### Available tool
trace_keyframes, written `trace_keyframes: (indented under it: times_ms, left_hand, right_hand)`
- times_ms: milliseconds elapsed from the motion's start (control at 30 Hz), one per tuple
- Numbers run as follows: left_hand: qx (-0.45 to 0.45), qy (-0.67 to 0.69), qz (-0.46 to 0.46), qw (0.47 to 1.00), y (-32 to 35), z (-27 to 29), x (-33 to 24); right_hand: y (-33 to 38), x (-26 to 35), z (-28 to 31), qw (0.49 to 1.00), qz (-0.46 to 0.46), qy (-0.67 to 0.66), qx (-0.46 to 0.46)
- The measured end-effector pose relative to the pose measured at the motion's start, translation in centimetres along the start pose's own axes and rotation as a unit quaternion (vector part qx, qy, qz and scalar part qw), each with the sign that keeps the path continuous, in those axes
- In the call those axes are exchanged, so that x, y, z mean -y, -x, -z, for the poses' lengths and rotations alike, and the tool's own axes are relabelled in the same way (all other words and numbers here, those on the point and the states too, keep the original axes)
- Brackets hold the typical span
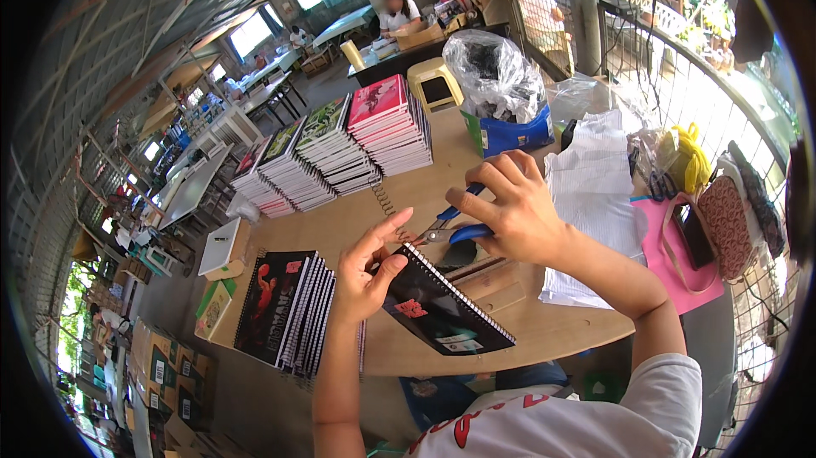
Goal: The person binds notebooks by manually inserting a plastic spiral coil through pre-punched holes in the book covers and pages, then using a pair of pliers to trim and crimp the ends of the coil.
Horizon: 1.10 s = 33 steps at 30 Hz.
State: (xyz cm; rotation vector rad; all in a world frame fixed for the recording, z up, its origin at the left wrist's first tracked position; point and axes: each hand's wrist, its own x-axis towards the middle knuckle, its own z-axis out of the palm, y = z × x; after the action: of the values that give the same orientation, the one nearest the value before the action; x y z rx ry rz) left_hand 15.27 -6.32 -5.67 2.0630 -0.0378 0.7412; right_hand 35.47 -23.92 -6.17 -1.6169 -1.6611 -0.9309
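Observation:
My left hand (365,269) grips the top corner of a black spiral notebook (438,309), which is tilted above the table. Blue-handled pliers (436,235) are in my right hand (514,207), their jaws at the end of the notebook's wire binding, beside my left fingertips. A loose length of wire coil (384,200) reaches away from that corner toward the far side of the table. Just what the jaws touch is too small to make out.
A stack of black spiral notebooks (270,305) stands at the left. Farther back are several tall notebook piles (378,110). A blue bin (514,131) with a plastic bag is beyond my right hand. White paper (591,195) and a pink sheet with a phone (693,235) lie right.

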Motion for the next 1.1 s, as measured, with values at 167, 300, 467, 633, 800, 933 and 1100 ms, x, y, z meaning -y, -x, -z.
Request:
trace_keyframes:
  times_ms: [167,300,467,633,800,933,1100]
  left_hand:
    - [0.001,0.024,0.016,1.000,0.3,-0.2,0.5]
    - [-0.007,0.024,0.004,1.000,0.4,-0.4,0.6]
    - [-0.020,0.024,0.014,0.999,0.7,-0.8,0.6]
    - [-0.031,0.019,0.055,0.998,0.7,-1.0,0.4]
    - [-0.057,0.021,0.067,0.996,0.8,-0.7,0.1]
    - [-0.055,0.022,0.081,0.995,0.7,-0.8,0.0]
    - [-0.067,-0.011,0.071,0.995,1.0,-1.1,-0.8]
  right_hand:
    - [-0.3,0.2,0.0,1.000,0.014,0.013,-0.002]
    - [0.2,0.2,-0.7,1.000,0.010,0.003,0.023]
    - [0.1,0.3,-0.6,0.998,0.002,-0.003,0.062]
    - [0.3,0.3,-0.1,0.998,-0.014,-0.012,0.062]
    - [-0.9,0.9,0.7,0.992,0.059,0.095,-0.056]
    - [-0.7,0.9,0.3,0.986,0.094,0.122,-0.067]
    - [-0.5,1.5,1.2,0.997,-0.005,0.018,0.079]
